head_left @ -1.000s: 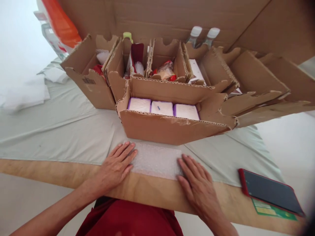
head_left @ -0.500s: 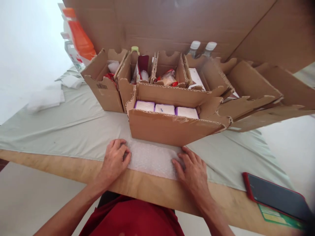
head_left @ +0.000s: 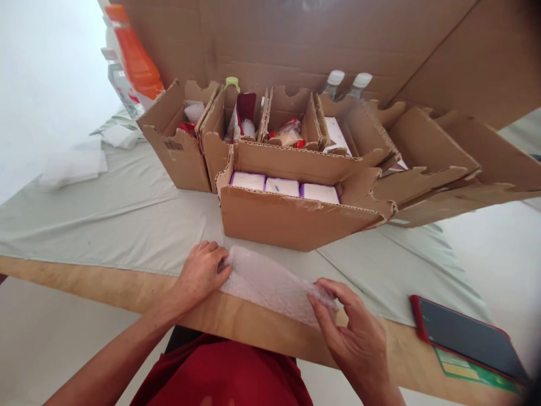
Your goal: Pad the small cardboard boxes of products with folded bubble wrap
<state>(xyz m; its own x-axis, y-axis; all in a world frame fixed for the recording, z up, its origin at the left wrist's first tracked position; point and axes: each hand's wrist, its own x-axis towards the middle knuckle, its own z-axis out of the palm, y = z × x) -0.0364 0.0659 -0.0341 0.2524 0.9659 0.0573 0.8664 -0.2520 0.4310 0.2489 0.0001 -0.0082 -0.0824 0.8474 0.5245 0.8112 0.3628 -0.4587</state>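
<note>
A sheet of white bubble wrap (head_left: 270,285) lies at the near edge of the wooden table (head_left: 105,285), partly lifted. My left hand (head_left: 202,273) pinches its left end with curled fingers. My right hand (head_left: 353,332) grips its right end between thumb and fingers, raised off the table. Just behind the sheet stands an open cardboard box (head_left: 291,217) holding three white packets with purple edges (head_left: 284,186).
More open cardboard boxes (head_left: 177,146) with small packets stand behind, before a tall cardboard wall. An orange bottle (head_left: 134,53) is at the back left, two capped bottles (head_left: 349,82) at the back. A pale green cloth (head_left: 105,217) covers the table. A red-cased tablet (head_left: 467,338) lies right.
Both hands lay flat on the bubble wrap a second ago. Now their fingers have curled onto its two ends, and the right end is lifted and pulled toward me.
</note>
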